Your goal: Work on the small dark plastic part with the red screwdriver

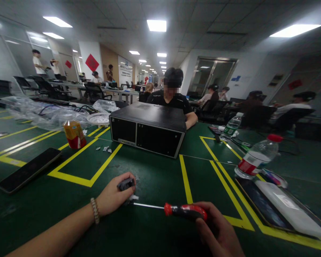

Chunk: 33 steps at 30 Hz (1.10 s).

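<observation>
In the head view, my left hand [115, 194] rests low over the green table, its fingers closed around a small dark grey piece [125, 184] whose kind I cannot make out. A beaded bracelet [95, 210] circles that wrist. My right hand [219, 228] grips the end of a red and black screwdriver [186, 210] between thumb and fingers. The screwdriver's shaft points left, its tip beside the dark piece. A white scrap [134, 197] shows just below my left fingers. Farther off stands a black computer case [160, 139], lying on its side.
An orange drink bottle [73, 134], a white basket [98, 118] and a black phone [29, 169] are on the left. At right stand a red-capped bottle [258, 157], a green-labelled bottle [231, 126] and a white slab [289, 207]. A person [173, 98] sits behind the case.
</observation>
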### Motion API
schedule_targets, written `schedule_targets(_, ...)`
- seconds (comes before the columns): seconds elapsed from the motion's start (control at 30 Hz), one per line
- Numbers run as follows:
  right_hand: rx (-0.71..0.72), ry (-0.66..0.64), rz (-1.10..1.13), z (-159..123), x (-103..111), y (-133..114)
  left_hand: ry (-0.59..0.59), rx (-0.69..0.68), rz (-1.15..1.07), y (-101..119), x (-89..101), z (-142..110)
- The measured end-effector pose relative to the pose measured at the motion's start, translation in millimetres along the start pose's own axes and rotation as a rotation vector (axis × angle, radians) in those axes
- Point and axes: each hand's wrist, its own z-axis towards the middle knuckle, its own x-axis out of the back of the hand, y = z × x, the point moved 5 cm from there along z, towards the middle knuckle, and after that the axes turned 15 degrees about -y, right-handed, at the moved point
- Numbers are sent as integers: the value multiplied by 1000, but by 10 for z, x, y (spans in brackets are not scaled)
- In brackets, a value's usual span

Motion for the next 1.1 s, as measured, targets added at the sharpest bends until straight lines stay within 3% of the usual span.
schedule_targets(0.27, -37, 47, -58, 0, 43, -43, -11, 2, -21, -15, -2, -2)
schedule_targets(0.57, 85, 141, -21, -44, 39, -37, 3, 11, 1, -54, 8, 5)
schedule_targets(0.83, 17, 119, 45, -14, 28, -27, 0, 13, -25, -9, -2, -8)
schedule_targets(0.97, -13, 36, 69, 21, -12, -35, 3, -6, -13, 2, -8, -6)
schedule_targets(1.1, -4, 110, 83, 5, -4, -70, 12, -1, 6, 3, -3, -7)
